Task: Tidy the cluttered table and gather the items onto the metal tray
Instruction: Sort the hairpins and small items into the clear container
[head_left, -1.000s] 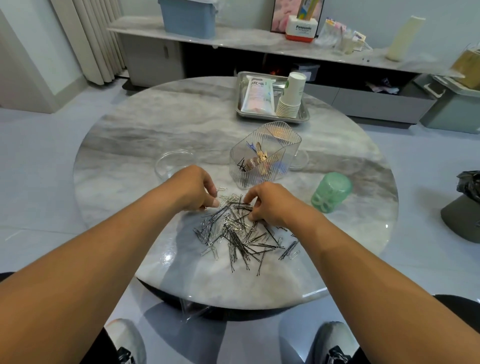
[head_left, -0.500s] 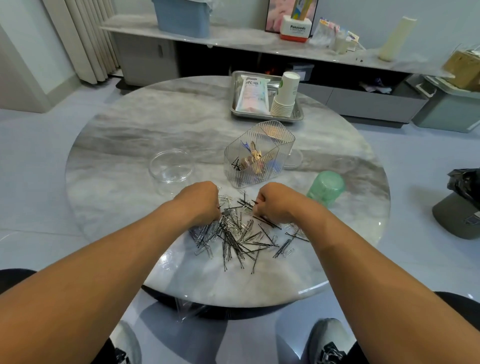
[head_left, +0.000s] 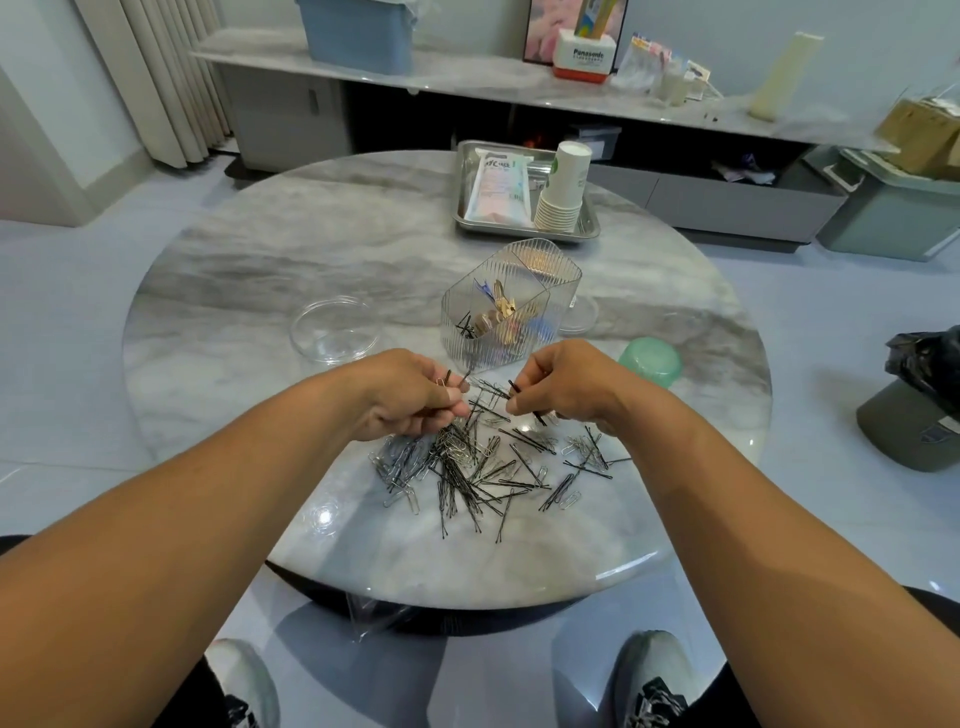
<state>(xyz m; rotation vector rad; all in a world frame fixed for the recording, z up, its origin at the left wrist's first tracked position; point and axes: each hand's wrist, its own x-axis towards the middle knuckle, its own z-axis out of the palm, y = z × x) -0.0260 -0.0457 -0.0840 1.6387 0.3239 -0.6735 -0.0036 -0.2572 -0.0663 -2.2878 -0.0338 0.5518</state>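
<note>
My left hand (head_left: 415, 397) pinches a few black hairpins and a paper clip in a narrow grip just above the pile of pins and clips (head_left: 488, 462) on the round counter (head_left: 234, 270). My right hand (head_left: 563, 387) holds one black hairpin (head_left: 525, 401) the same way. Clear ribbed holder (head_left: 506, 306) stands just beyond both hands. Metal tray (head_left: 462, 221) sits at the far edge, carrying a pouch (head_left: 498, 187) and stacked paper cups (head_left: 563, 187).

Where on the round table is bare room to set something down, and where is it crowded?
Bare: the far-left marble between the glass dish and metal tray. Crowded: the near middle, where pins and clips lie under both hands, before the ribbed organizer.
</note>
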